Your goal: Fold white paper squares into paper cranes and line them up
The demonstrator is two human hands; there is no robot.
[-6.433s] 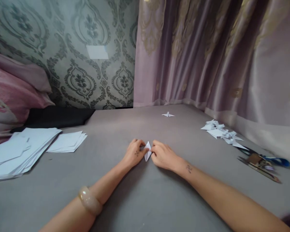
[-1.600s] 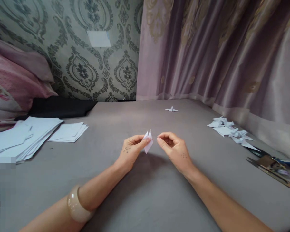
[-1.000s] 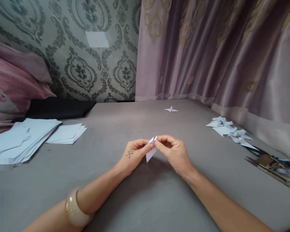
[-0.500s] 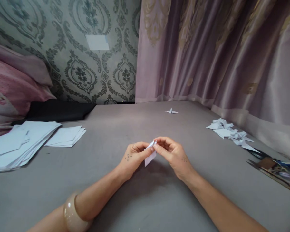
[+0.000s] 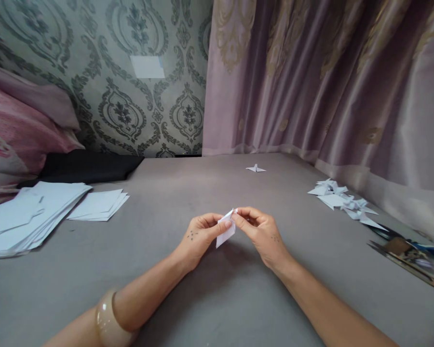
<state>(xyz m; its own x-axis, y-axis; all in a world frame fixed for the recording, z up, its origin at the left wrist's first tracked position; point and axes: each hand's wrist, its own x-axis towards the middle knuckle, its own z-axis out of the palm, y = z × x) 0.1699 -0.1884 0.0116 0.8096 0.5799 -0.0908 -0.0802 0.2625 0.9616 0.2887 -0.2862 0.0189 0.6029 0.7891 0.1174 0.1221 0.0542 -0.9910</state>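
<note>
A small folded piece of white paper (image 5: 224,236) is held between my two hands, above the middle of the grey surface. My left hand (image 5: 204,237) pinches it from the left, thumb lying across its front. At its upper right, the thumb and forefinger of my right hand (image 5: 262,233) are closed on a narrow white tip. The other fingers of both hands are curled and partly hidden. One flap of the paper points down towards me.
A folded white paper crane (image 5: 256,168) lies at the back. Several more folded paper pieces (image 5: 342,198) are heaped at right, near pencils and other tools (image 5: 407,260). White sheets (image 5: 32,217) and smaller paper squares (image 5: 99,204) lie at left, before a black cloth (image 5: 90,165).
My right hand has shifted slightly to the right, and the narrow tip in its fingers now stands a little apart from the rest of the paper. My left hand stays nearly still.
</note>
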